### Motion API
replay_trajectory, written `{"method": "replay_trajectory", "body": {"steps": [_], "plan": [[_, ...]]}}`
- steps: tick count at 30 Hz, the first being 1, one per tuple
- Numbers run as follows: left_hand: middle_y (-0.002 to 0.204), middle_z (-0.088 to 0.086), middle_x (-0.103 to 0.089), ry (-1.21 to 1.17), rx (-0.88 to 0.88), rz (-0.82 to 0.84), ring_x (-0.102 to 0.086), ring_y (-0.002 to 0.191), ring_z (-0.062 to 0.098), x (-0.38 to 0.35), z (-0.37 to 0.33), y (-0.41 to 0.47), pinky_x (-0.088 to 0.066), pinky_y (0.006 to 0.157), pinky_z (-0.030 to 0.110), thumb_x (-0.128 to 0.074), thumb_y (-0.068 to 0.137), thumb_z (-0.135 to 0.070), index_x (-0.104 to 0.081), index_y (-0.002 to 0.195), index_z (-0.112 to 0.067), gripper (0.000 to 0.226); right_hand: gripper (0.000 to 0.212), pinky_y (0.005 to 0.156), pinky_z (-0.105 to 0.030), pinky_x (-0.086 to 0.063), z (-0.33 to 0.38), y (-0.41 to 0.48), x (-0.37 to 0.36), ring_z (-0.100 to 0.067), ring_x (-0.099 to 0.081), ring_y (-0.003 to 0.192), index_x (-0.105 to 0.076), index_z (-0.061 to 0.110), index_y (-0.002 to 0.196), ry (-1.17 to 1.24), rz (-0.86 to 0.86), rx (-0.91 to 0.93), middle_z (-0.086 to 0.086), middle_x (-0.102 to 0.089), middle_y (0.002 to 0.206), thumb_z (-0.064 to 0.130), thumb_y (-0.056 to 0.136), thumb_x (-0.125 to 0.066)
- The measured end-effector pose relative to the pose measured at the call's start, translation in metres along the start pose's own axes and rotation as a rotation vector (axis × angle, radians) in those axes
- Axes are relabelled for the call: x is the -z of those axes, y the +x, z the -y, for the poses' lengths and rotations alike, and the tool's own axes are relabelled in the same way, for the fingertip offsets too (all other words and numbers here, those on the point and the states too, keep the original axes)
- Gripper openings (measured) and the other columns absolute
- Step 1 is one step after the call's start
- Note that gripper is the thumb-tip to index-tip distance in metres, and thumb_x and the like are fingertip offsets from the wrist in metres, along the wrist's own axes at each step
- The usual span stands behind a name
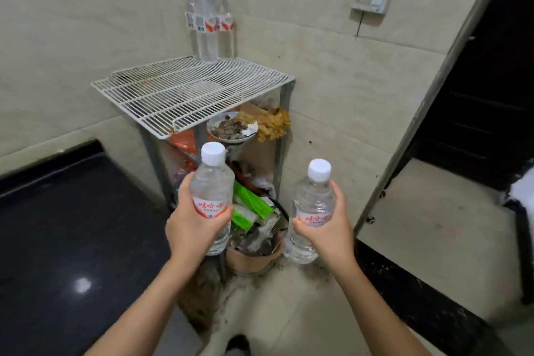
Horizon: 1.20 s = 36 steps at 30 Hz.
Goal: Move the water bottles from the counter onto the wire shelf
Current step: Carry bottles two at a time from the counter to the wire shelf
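The grip of the left hand [193, 228] is wrapped round the label band of one water bottle [212, 182]; the right hand [326, 228] curls the same way round a second bottle [313, 199]. In the head view both are held in the air, caps up, long axes near vertical, in front of and below the wire shelf [179, 98], off the dark tabletop [72, 225] at left. A cluster of bottles [208, 26], seemingly four though they overlap, stands in the shelf's back corner. This looks like the carry step. Next, both need lifting above the shelf top and setting base-down beside that cluster, level on the wires.
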State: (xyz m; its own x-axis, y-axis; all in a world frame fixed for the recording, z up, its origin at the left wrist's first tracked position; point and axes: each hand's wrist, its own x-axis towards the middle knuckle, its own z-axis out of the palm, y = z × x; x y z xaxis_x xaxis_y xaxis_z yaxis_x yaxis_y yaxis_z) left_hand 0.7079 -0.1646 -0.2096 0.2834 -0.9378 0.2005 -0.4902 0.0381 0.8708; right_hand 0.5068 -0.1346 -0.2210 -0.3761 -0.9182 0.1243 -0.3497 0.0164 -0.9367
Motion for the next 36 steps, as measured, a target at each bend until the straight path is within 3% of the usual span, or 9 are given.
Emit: {"method": "replay_trajectory", "body": {"steps": [3,6,10,18,21,25,29,33,36], "plan": [[0.109,0.0,-0.063,-0.06,-0.068,-0.109,-0.061,0.101,0.025,0.002,-0.017,0.03,-0.047,0.087,0.037,-0.083,0.058,-0.031,-0.036,0.13,-0.031,0.086,0.086,0.095,-0.033,-0.046,0.017,0.04,-0.009,-0.01,-0.059,0.103,-0.029,0.059,0.105,0.035,0.029,0.096,0.023,-0.054,0.106,0.011,0.059,-0.083],[0.105,-0.01,-0.057,-0.179,-0.126,-0.233,-0.057,0.097,0.014,0.013,-0.035,0.067,-0.045,0.087,0.031,-0.08,0.051,-0.036,-0.039,0.125,-0.032,0.085,0.086,0.081,-0.011,-0.043,0.041,0.084,-0.021,0.018,-0.054,0.088,-0.031,0.056,0.107,0.117,0.079,0.203,0.037,-0.045,0.1,0.005,0.06,-0.082],[0.111,-0.005,-0.058,-0.296,-0.211,-0.347,-0.058,0.1,0.013,0.026,-0.059,0.131,-0.048,0.088,0.031,-0.085,0.056,-0.02,-0.043,0.126,-0.02,0.083,0.086,0.072,0.003,-0.04,0.082,0.15,-0.04,0.029,-0.048,0.089,-0.033,0.048,0.11,0.194,0.127,0.337,0.032,-0.046,0.104,-0.001,0.059,-0.081],[0.122,0.0,-0.055,-0.391,-0.311,-0.458,-0.056,0.108,0.016,0.026,-0.085,0.262,-0.049,0.091,0.036,-0.083,0.057,-0.024,-0.039,0.128,-0.023,0.083,0.091,0.085,-0.011,-0.045,0.14,0.275,-0.085,0.008,-0.053,0.103,-0.032,0.05,0.113,0.203,0.122,0.545,0.029,-0.046,0.112,0.004,0.055,-0.085],[0.118,-0.001,-0.055,-0.358,-0.29,-0.453,-0.056,0.105,0.018,0.017,-0.079,0.294,-0.05,0.088,0.036,-0.082,0.06,-0.022,-0.04,0.125,-0.02,0.078,0.092,0.088,-0.02,-0.043,0.151,0.319,-0.104,-0.004,-0.051,0.11,-0.03,0.04,0.123,0.183,0.117,0.57,0.026,-0.046,0.111,0.0,0.059,-0.082],[0.113,-0.004,-0.057,-0.322,-0.24,-0.467,-0.058,0.099,0.016,0.007,-0.067,0.319,-0.049,0.081,0.032,-0.082,0.06,-0.023,-0.041,0.126,-0.02,0.078,0.091,0.083,-0.008,-0.041,0.163,0.364,-0.122,-0.003,-0.048,0.107,-0.028,0.032,0.129,0.191,0.087,0.544,0.026,-0.044,0.111,0.001,0.061,-0.081],[0.103,-0.011,-0.053,-0.284,-0.182,-0.476,-0.055,0.093,0.013,0.001,-0.057,0.337,-0.047,0.08,0.03,-0.082,0.061,-0.021,-0.04,0.13,-0.024,0.081,0.092,0.094,-0.031,-0.042,0.166,0.41,-0.144,-0.013,-0.047,0.112,-0.027,0.027,0.134,0.179,0.113,0.465,0.009,-0.042,0.121,0.005,0.063,-0.08],[0.096,-0.013,-0.053,-0.225,-0.161,-0.487,-0.057,0.093,0.016,-0.001,-0.052,0.35,-0.048,0.075,0.028,-0.082,0.06,-0.021,-0.04,0.127,-0.024,0.079,0.09,0.091,-0.03,-0.04,0.164,0.457,-0.171,-0.014,-0.048,0.107,-0.025,0.024,0.135,0.151,0.163,0.417,0.008,-0.041,0.118,0.007,0.065,-0.079],[0.097,-0.012,-0.055,-0.182,-0.132,-0.514,-0.059,0.095,0.018,-0.005,-0.051,0.355,-0.053,0.084,0.041,-0.083,0.059,-0.022,-0.04,0.124,-0.027,0.078,0.087,0.093,-0.038,-0.045,0.163,0.503,-0.195,-0.021,-0.055,0.106,-0.025,0.025,0.132,0.107,0.193,0.379,0.003,-0.05,0.115,0.011,0.065,-0.079]]}}
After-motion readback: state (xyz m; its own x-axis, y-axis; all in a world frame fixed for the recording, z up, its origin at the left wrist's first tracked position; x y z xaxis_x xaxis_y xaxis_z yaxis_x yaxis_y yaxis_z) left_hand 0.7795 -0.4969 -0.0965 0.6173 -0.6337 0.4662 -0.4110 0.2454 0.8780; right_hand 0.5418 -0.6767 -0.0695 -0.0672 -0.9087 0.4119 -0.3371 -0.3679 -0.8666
